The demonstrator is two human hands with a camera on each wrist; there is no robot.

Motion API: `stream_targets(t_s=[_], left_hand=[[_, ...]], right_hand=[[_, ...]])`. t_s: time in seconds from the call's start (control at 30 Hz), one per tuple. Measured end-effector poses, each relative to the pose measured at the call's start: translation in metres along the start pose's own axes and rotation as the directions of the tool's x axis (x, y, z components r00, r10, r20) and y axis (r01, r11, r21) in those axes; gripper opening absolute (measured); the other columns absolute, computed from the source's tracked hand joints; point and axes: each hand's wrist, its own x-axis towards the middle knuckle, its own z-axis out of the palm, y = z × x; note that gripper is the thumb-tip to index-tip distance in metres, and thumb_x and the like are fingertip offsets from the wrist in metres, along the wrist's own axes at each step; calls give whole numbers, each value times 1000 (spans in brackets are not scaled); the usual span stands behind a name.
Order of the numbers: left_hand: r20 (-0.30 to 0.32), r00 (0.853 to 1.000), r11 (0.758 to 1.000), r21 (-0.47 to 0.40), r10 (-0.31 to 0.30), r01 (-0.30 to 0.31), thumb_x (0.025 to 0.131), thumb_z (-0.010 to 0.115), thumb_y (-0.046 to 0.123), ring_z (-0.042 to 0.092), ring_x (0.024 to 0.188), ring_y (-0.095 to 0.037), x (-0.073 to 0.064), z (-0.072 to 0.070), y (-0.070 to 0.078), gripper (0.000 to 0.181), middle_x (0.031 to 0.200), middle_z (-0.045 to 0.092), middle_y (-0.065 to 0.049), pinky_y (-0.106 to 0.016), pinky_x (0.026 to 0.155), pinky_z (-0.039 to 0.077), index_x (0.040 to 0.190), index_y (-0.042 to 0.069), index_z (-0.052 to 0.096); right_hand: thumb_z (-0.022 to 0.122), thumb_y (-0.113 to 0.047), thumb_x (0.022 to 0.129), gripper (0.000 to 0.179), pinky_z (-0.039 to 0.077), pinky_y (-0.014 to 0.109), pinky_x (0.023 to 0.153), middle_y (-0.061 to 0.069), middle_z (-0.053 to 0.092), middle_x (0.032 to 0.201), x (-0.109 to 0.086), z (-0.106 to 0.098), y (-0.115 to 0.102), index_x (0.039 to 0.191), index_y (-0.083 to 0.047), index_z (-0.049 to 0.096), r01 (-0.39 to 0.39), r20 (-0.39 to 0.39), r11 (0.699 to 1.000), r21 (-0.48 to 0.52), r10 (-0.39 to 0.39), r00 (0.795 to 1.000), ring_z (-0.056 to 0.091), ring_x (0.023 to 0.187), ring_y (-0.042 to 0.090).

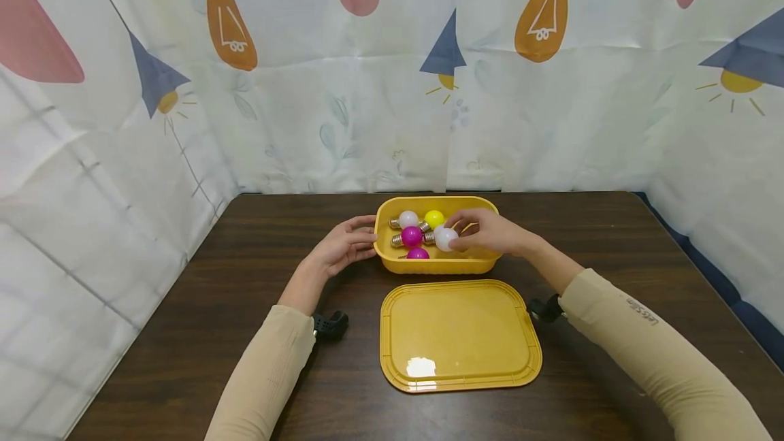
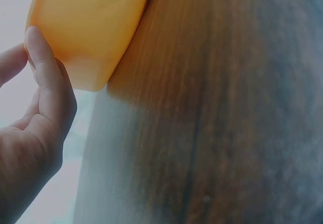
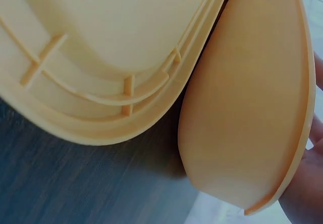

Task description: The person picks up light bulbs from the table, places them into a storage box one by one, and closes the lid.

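Observation:
A yellow plastic container stands near the table's far edge with several light bulbs in it. My right hand reaches in over its right side and pinches a white light bulb by the globe, metal base pointing left. Beside that bulb lie another white bulb, a yellow bulb and two magenta bulbs, the upper one showing its base. My left hand touches the container's left side with extended fingers. In the left wrist view, thumb and a finger meet the container's rim.
A yellow lid lies flat on the dark wooden table, just in front of the container. Behind and to the sides hangs a white curtain printed with lamps and bulbs. Each wrist wears a black strap.

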Motion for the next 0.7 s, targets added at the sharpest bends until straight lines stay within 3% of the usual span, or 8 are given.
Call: stream_targets(t_s=[0.7], left_hand=[[-2,1000,1000,10,2,-2,103,59,0,68,98,-24,-1,2,1,58,142,50,-29,-31,83,60,156,5,36]], right_hand=[[79,-25,94,33,58,35,80,9,69,110,8,10,2,118,-4,68,27,-16,990,-135,-30,999,64,98,25]])
